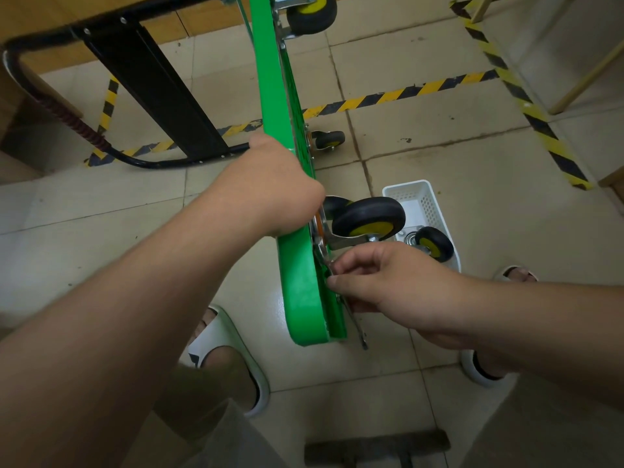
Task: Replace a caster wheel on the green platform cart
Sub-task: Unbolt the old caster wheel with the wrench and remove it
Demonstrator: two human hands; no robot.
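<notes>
The green platform cart (pixel 300 292) stands on its edge, underside facing right. My left hand (pixel 273 190) grips the cart's upper edge beside a black caster wheel with a yellow hub (pixel 369 216) mounted on a metal bracket. Just below that caster, my right hand (pixel 388 278) pinches a thin metal wrench (pixel 358 327) against the cart's underside; the wrench's head is hidden by my fingers. A spare caster wheel (pixel 434 243) lies in a white plastic basket (pixel 422 197) on the floor to the right. Two other casters (pixel 329 140) (pixel 312 11) sit farther up the cart.
The cart's black folding handle (pixel 152 86) lies out to the left over the tiled floor. Yellow-black hazard tape (pixel 405 92) crosses the floor. My feet in white slippers (pixel 229 352) stand either side of the cart. A dark bar (pixel 374 445) lies at the bottom edge.
</notes>
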